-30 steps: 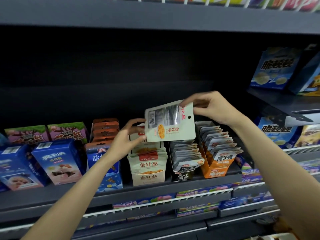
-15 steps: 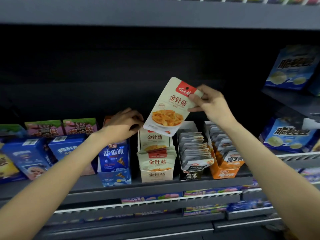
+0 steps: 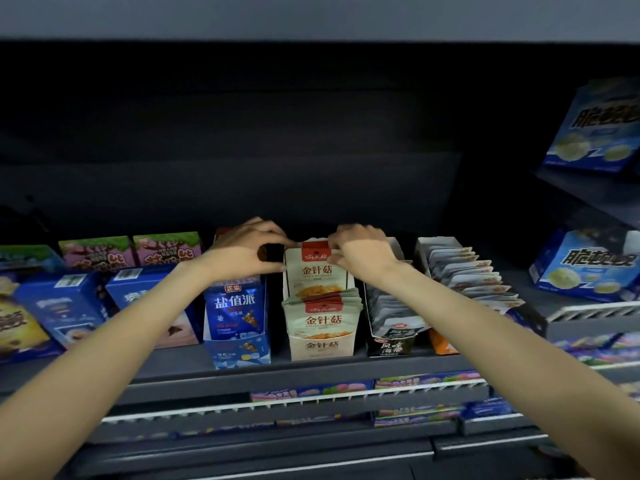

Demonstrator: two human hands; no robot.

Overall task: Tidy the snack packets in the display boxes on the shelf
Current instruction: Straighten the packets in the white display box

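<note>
A cream display box [image 3: 321, 347] of mushroom snack packets stands at the middle of the shelf. One cream packet with a red top [image 3: 316, 271] stands upright at the back of that box, behind a stack of like packets [image 3: 322, 315]. My left hand [image 3: 247, 249] pinches the packet's top left corner. My right hand [image 3: 360, 249] pinches its top right corner. Right of it sit a black box of grey packets [image 3: 389, 323] and an orange box of packets [image 3: 467, 275].
A blue open carton [image 3: 237, 317] stands left of the cream box, with blue and pink-green boxes [image 3: 100, 254] further left. Blue boxes [image 3: 588, 265] fill angled shelves at the right. The shelf's front edge [image 3: 277, 375] and lower racks run below.
The packet was held up in the air by my right hand and turned face forward. Now it stands in the back of the cream box, with both hands at its top corners.
</note>
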